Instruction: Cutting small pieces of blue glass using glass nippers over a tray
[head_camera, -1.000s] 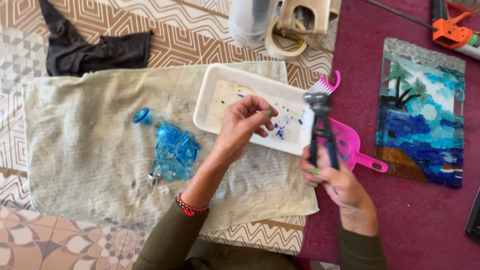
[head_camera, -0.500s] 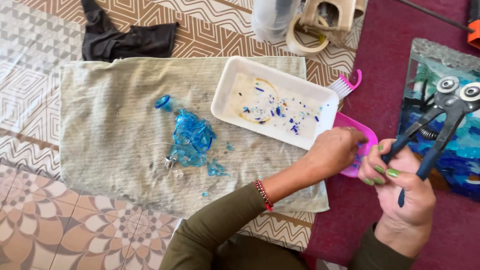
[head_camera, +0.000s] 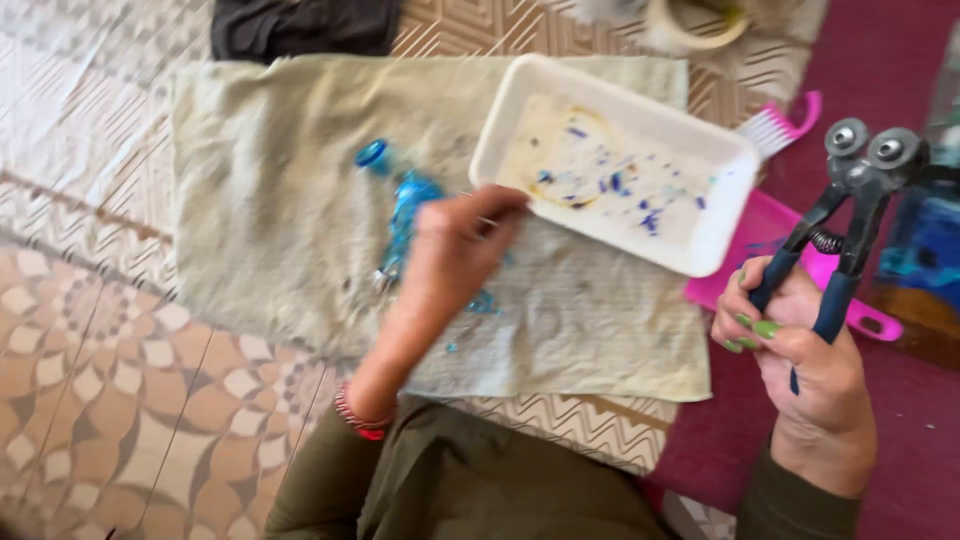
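Towel (head_camera: 280, 200) spread over patterned tile floor, maroon rug to its right. On the towel, left hand (head_camera: 455, 245) pinches a small shard beside blue glass (head_camera: 405, 215), near white tray (head_camera: 610, 160). Right of the towel, right hand (head_camera: 800, 350) grips nippers (head_camera: 850, 210).

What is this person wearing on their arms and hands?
Both arms wear olive-green long sleeves, pushed up on the left. The left hand has a red beaded bracelet at the wrist. The right hand has bright green painted nails. No gloves.

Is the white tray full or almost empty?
Almost empty. The white tray holds only a few tiny blue bits and a brownish stain; most of its bottom shows bare.
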